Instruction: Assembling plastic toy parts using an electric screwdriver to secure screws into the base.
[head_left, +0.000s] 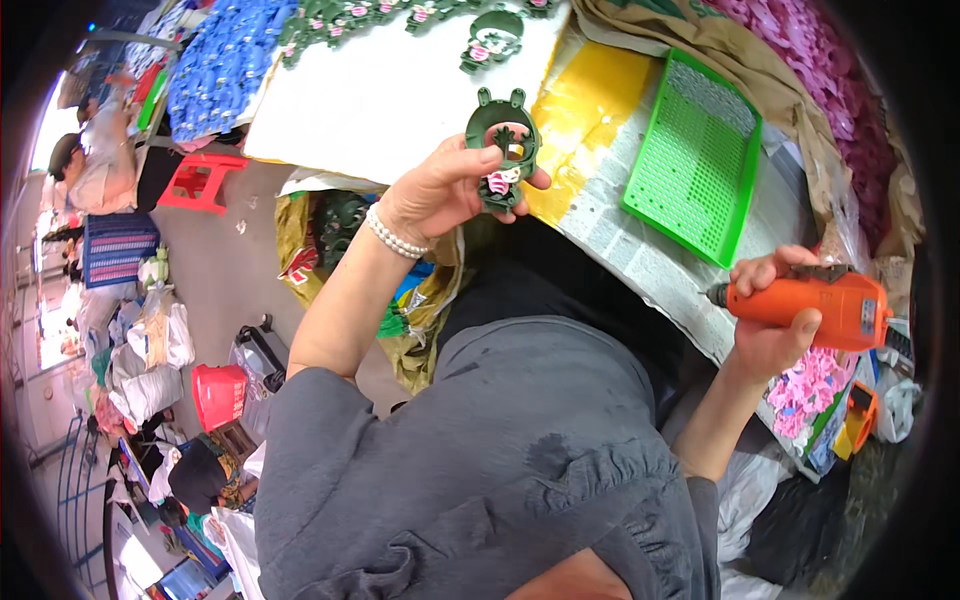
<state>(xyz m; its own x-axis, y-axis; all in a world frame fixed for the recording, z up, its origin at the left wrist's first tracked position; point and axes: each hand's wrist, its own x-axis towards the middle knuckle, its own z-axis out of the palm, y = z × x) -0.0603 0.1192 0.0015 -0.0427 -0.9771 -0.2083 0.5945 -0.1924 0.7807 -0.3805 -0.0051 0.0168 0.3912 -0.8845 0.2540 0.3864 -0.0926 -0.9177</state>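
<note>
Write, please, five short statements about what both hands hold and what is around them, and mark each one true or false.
1. The left hand holds a dark green plastic piece with two small ears. True.
2. The right hand holds a pair of scissors. False: the right hand holds an orange power tool.
3. A white bead bracelet is on the left wrist. True.
4. The green perforated tray lies to the left of the yellow sheet. False: the tray is to its right.
5. Small grey pieces lie at one end of the tray. True.
</note>
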